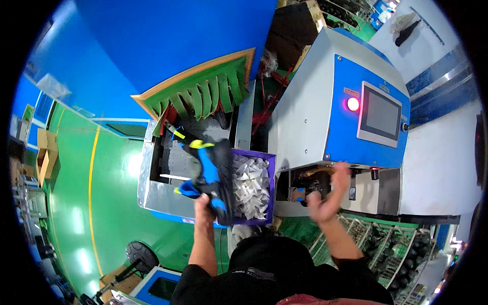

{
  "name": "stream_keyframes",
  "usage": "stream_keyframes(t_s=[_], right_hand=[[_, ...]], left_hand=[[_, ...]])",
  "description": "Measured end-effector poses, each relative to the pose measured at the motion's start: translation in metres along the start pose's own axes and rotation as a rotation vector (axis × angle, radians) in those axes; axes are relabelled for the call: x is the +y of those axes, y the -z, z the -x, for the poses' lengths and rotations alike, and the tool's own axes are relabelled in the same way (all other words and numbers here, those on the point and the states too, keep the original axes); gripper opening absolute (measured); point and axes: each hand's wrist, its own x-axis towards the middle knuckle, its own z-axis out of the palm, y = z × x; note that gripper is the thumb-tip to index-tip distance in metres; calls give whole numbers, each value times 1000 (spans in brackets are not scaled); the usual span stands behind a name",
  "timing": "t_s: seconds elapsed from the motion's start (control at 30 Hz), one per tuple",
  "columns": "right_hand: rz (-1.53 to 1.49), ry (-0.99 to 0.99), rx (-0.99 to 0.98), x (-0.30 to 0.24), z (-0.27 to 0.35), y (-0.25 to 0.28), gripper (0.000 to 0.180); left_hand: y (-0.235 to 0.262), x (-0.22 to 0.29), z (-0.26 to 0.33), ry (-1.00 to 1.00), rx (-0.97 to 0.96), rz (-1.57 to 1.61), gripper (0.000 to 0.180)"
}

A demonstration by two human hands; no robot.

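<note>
The left hand (pixel 202 206) has its grip closed on the lower end of a soft black fabric piece with bright blue and yellow-green patches (pixel 222 168), which is over the silver metal conveyor frame (pixel 165 198), just beside a purple rectangular box (pixel 272 188) of curled white strips (pixel 249 190). The right hand (pixel 325 206), blurred, holds nothing visible, fingers apart, near a grey-and-blue boxy machine (pixel 305 112) with a lit red button (pixel 353 104).

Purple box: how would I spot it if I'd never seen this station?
Find the big white machine with the blue panel. Just left of its lower part, beside the black-and-blue piece in the left hand, is the purple box. Purple walls and a heap of white pieces set it apart from the metal frame farther left.
</note>
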Motion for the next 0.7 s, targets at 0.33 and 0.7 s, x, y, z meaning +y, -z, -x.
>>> stream_keyframes(t_s=[0.33, 0.7], right_hand=[[-1106, -784, -252, -33, 38, 38, 89], [-1761, -1483, 259, 51, 175, 165, 70]], left_hand=[[-213, -31, 102, -846, -193, -1470, 72], [-237, -142, 107, 40, -47, -1415, 39]])
